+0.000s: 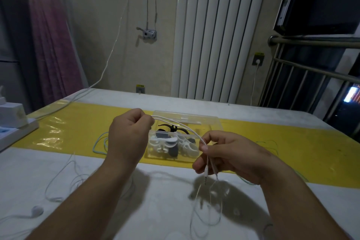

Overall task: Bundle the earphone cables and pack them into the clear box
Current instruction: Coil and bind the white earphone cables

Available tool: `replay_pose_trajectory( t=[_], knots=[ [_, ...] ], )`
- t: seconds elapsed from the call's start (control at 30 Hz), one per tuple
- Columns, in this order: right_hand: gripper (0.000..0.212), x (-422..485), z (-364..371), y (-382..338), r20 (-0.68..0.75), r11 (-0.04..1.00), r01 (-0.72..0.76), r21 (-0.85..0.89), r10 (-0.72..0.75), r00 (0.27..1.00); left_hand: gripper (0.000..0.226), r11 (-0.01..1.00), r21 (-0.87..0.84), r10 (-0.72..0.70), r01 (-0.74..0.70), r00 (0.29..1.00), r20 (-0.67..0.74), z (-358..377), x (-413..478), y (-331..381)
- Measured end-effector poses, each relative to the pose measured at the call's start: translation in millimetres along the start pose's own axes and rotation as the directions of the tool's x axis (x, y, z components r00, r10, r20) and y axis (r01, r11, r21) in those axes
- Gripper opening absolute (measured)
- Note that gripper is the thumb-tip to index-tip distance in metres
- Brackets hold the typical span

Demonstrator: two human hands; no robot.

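A white earphone cable (182,125) is stretched between my two hands above the table. My left hand (129,134) is closed in a fist on one end. My right hand (224,154) pinches the other end between thumb and fingers, and the jack plug and loose loops (206,214) hang below it. Behind the cable sits the clear box (210,122), its lid open, with white and black bundled earphones (171,142) inside. Another white earphone (37,211) lies at the near left with its cable trailing. A pale blue cable (97,143) lies left of the box.
The table has a white cover with a yellow strip (292,142) across it. A green cable (270,143) lies at the right of the box. White boxes (11,121) stand at the left edge. A radiator (214,35) and a wall are behind.
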State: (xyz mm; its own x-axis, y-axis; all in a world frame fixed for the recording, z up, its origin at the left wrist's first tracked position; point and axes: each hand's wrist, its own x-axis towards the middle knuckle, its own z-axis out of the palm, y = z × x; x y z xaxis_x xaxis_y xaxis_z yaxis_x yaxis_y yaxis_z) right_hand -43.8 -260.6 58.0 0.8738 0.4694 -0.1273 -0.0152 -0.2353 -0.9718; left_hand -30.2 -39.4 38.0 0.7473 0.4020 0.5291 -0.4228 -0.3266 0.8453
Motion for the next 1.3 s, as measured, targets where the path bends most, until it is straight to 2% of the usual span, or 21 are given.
replay_pose_trajectory(
  t=[0.13,0.2,0.33,0.43,0.53,0.6,0.67,0.77,0.83,0.93,1.0,1.07,1.2,1.3],
  knots=[
    [0.006,1.0,0.1,0.2,-0.029,1.0,0.026,0.009,-0.026,0.999,0.033,1.0,-0.002,0.002,-0.002,1.0,0.001,-0.7,0.2,-0.7],
    [0.005,2.0,0.5,-0.3,-0.108,0.993,0.113,-0.03,-0.116,0.987,0.033,1.0,-0.006,0.011,-0.012,1.0,-0.004,-0.8,0.0,-0.8],
    [0.007,3.0,0.2,-4.6,-0.275,0.953,0.3,-0.034,-0.297,0.914,0.034,0.999,-0.014,0.029,-0.03,0.997,-0.07,-2.6,1.7,-1.7],
    [0.012,2.3,-0.8,-5.9,-0.295,0.959,0.278,-0.062,-0.284,0.912,0.035,0.998,-0.052,0.02,-0.027,0.991,-0.132,-4.9,3.5,-3.4],
    [0.014,3.0,-1.6,-4.9,-0.307,0.968,0.244,-0.059,-0.25,0.918,0.031,0.996,-0.09,0.001,-0.012,0.992,-0.125,-5.7,5.0,-5.5],
    [0.013,3.2,-2.7,-4.3,-0.311,0.969,0.241,-0.06,-0.248,0.917,0.028,0.989,-0.147,-0.016,0.01,0.999,-0.036,-5.0,5.5,-6.8],
    [0.014,2.7,-3.7,-4.4,-0.304,0.969,0.24,-0.065,-0.248,0.92,0.024,0.987,-0.154,-0.02,0.045,0.987,0.158,-4.5,3.3,-4.6],
    [0.015,2.6,-3.6,-4.4,-0.277,0.97,0.238,-0.038,-0.239,0.93,0.024,0.984,-0.159,0.01,0.079,0.869,0.494,-1.6,-5.6,1.7],
    [0.015,2.8,-3.6,-4.5,-0.272,0.972,0.233,-0.013,-0.228,0.935,0.033,0.988,-0.141,0.033,0.056,0.828,0.56,1.3,-11.6,2.7],
    [0.015,2.2,-4.7,-4.4,-0.253,0.978,0.208,-0.023,-0.207,0.945,0.03,0.986,0.07,0.116,-0.153,0.919,0.377,2.6,-9.4,-1.7],
    [0.016,1.5,-4.5,-4.0,-0.229,0.981,0.19,-0.032,-0.192,0.954,0.032,0.983,0.077,0.137,-0.167,0.946,0.295,1.5,-7.0,-1.7],
    [0.017,1.2,-3.0,-3.3,-0.214,0.982,0.182,-0.045,-0.188,0.959,0.036,0.981,0.075,0.152,-0.18,0.947,0.282,1.8,-6.9,-2.0],
    [0.024,2.2,-1.9,-3.1,-0.234,0.981,0.185,-0.055,-0.193,0.953,0.039,0.932,0.189,0.273,-0.311,0.941,0.201,3.0,-9.3,-0.6],
    [0.023,2.4,-0.3,-3.9,-0.238,0.98,0.185,-0.066,-0.196,0.951,0.043,0.843,0.275,0.417,-0.462,0.885,0.208,0.4,-7.8,0.3]
  ],
)
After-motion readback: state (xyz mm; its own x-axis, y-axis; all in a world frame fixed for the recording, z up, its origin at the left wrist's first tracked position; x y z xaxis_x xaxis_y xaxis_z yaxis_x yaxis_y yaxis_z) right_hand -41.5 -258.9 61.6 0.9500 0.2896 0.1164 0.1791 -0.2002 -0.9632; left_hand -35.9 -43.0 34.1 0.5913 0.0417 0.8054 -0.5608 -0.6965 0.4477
